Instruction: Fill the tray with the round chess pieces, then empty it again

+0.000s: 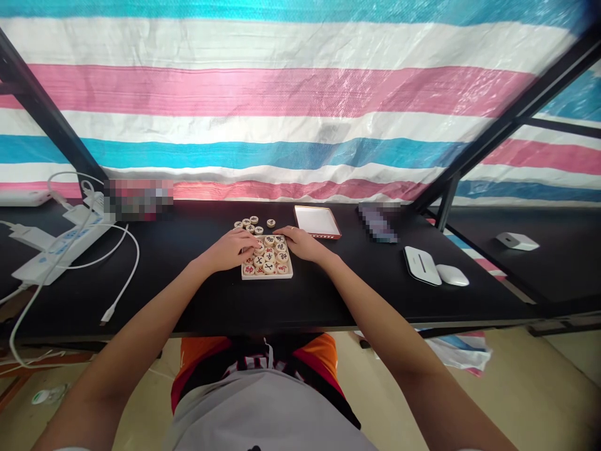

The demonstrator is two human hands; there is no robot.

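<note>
A shallow white box (267,277) lies on the black desk, filled with round wooden xiangqi pieces (269,268) marked in red and black; some are stacked on others. My left hand (230,250) is over the box's left side, fingers curled with the tips at a xiangqi piece near the upper left corner. At the far right corner, my right hand (304,244) closes about the box's edge, its fingers reaching left along the far rim. Just behind the box, several loose black-marked pieces (250,229) lie together, with a single piece (271,223) slightly to their right.
The box lid (317,220) lies inside up behind my right hand. To the right are a blurred object (377,222), a white device (422,265) and a white mouse (452,275). A power strip (66,247) with cables is at left. Striped sheeting (282,94) hangs behind the desk.
</note>
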